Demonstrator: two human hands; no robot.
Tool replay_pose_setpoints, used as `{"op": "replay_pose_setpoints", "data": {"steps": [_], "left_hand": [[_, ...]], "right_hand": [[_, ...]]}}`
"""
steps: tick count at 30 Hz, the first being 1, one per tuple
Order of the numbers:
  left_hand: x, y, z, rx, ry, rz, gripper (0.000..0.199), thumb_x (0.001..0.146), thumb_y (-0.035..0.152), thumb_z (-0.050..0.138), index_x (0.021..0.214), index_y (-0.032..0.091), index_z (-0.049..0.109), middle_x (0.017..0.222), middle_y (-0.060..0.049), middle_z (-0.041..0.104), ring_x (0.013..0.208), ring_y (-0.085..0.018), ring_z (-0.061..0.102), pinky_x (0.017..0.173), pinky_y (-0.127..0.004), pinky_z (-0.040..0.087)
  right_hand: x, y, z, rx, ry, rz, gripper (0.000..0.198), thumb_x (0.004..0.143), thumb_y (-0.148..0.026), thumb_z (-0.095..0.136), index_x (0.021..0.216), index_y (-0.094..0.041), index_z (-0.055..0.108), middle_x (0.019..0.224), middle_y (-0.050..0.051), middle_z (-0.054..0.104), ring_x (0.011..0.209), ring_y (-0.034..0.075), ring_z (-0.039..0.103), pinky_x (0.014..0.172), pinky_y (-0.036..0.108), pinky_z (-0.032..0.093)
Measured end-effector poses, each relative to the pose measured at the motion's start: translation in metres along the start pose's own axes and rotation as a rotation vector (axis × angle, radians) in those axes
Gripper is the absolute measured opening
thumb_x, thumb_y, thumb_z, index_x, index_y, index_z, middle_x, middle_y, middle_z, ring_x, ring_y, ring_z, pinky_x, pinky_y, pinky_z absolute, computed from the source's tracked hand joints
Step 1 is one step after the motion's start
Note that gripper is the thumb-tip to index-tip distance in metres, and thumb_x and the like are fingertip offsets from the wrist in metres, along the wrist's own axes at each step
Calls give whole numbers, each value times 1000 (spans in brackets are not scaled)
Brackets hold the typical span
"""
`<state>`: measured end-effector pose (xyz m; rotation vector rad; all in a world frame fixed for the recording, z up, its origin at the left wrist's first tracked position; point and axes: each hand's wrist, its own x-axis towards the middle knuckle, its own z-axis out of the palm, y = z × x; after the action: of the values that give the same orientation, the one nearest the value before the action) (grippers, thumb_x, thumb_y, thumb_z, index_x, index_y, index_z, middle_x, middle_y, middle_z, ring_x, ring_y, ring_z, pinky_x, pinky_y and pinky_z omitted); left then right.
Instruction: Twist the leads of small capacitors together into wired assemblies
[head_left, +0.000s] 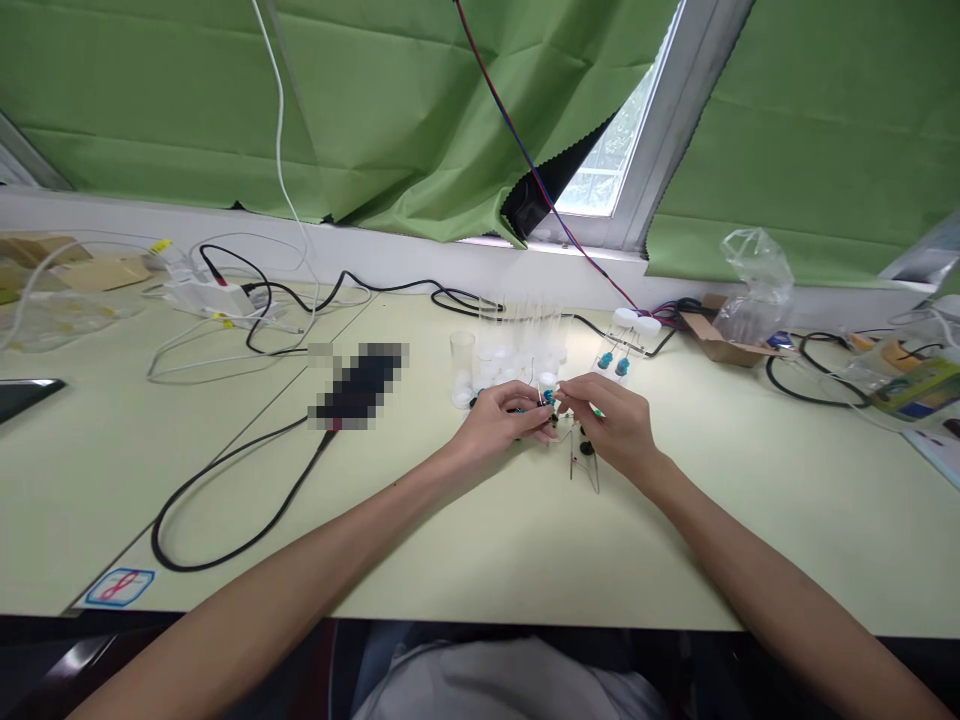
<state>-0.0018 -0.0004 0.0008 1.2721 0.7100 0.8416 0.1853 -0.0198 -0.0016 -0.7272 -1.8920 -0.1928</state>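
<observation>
My left hand is closed around a small blue piece with a thin metal needle or wire standing up by it. Fingertips of my right hand pinch together right beside that piece; whatever is between them is too small to make out. Under the hands lie several small black parts, one black round piece among them, and bent thin metal wires. Just behind stand several clear plastic tubes with white bottoms or caps. Two blue fittings with thin metal stems stand to the right of the tubes.
White round caps lie at the back. A black cable loops across the table on the left, running to a pixelated dark device. A cardboard box with a plastic bag stands back right, and a power strip back left.
</observation>
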Motion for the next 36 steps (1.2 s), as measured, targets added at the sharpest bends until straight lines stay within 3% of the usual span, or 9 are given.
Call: {"op": "replay_pose_setpoints", "data": {"steps": [7,19,28,36], "left_hand": [[-2,4,2,-6,36,33,35,73,36,82,88,14,60,77,-3,68,72,-21,73,73,-36,58],[0,2,2,5,90,77,35,71,38,83,85,15,59,76,-1,62,72,-20,72,72,-37,60],[2,-5,-2,135,138,191,30,78,39,75,90,18,58,84,0,57,73,-19,71,69,-34,60],[0,0,-1,186,197,205,31,76,39,75,87,18,56,80,0,58,72,-18,70,65,-32,59]], "right_hand": [[2,-4,0,43,7,96,14,94,-16,55,90,-22,68,76,5,72,66,17,67,58,31,55],[-2,-8,6,298,27,472,12,89,-29,66,83,-21,72,78,5,71,64,17,69,48,28,55],[3,-13,4,272,4,539,13,87,-31,68,84,-20,75,83,6,74,73,19,70,47,26,55],[3,-12,6,295,-9,534,15,87,-34,68,85,-20,76,86,7,74,73,18,67,47,25,54]]}}
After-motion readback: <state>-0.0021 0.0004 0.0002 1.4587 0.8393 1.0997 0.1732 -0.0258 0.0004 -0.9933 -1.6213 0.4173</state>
